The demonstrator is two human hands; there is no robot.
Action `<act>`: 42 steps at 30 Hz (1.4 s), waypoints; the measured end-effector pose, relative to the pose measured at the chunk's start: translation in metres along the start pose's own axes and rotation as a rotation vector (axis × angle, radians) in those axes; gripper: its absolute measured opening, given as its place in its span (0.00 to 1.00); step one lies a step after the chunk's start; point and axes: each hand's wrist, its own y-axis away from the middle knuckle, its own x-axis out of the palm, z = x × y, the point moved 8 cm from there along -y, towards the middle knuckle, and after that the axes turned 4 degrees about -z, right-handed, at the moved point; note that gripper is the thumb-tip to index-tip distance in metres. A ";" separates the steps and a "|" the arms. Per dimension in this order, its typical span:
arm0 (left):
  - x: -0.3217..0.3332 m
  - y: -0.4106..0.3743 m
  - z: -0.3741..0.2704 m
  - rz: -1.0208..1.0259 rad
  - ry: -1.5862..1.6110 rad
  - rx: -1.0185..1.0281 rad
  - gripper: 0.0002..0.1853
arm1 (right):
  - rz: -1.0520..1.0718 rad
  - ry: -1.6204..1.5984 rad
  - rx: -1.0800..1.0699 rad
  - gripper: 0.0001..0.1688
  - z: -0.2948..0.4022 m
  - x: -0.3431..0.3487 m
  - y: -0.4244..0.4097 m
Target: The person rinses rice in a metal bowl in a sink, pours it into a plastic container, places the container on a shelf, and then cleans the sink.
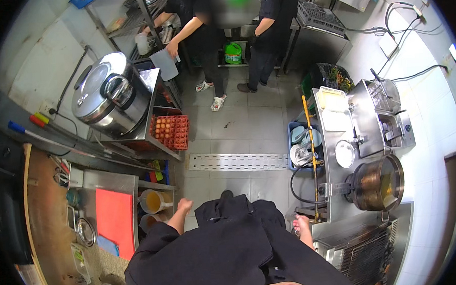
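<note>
My left hand (185, 205) hangs out at my side, its fingers loosely curled with no object visible in them. Beside it, on a shelf under the left counter, stands a clear measuring jug (155, 200) of yellow-orange liquid, and another jug (148, 221) sits just behind. My right hand (302, 222) is low at my other side, near the front of a charcoal-dark grill (369, 251); its fingers are bent, and whether they hold or touch the metal there is too small to tell. A red cutting board (115, 220) with a blue cloth (108, 246) lies on the left counter.
Two people in dark clothes stand ahead; one holds a translucent plastic container (164, 66). A large steel cooker (111, 94) and egg trays (170, 133) are at left. At right stand a blue dish crate (304, 145), yellow gas pipe (312, 157), fryer (393, 128) and oil pot (377, 184).
</note>
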 end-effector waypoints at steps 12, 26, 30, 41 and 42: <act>-0.024 -0.009 -0.397 -0.267 -0.016 0.619 0.23 | 0.266 0.066 0.107 0.13 0.199 0.048 -0.119; 0.035 -0.027 -0.336 0.059 -0.162 0.127 0.17 | 0.105 -0.357 -0.645 0.12 0.742 0.031 -0.207; 0.047 -0.037 -0.369 0.193 0.141 -0.146 0.12 | 0.093 -0.519 -0.603 0.15 0.796 0.057 -0.203; 0.070 -0.034 -0.479 -0.102 0.442 -0.259 0.10 | 0.296 -0.307 -0.280 0.18 0.885 0.150 -0.323; 0.083 -0.023 -0.492 -0.060 0.365 -0.252 0.10 | 0.303 -0.317 -0.294 0.19 0.899 0.151 -0.332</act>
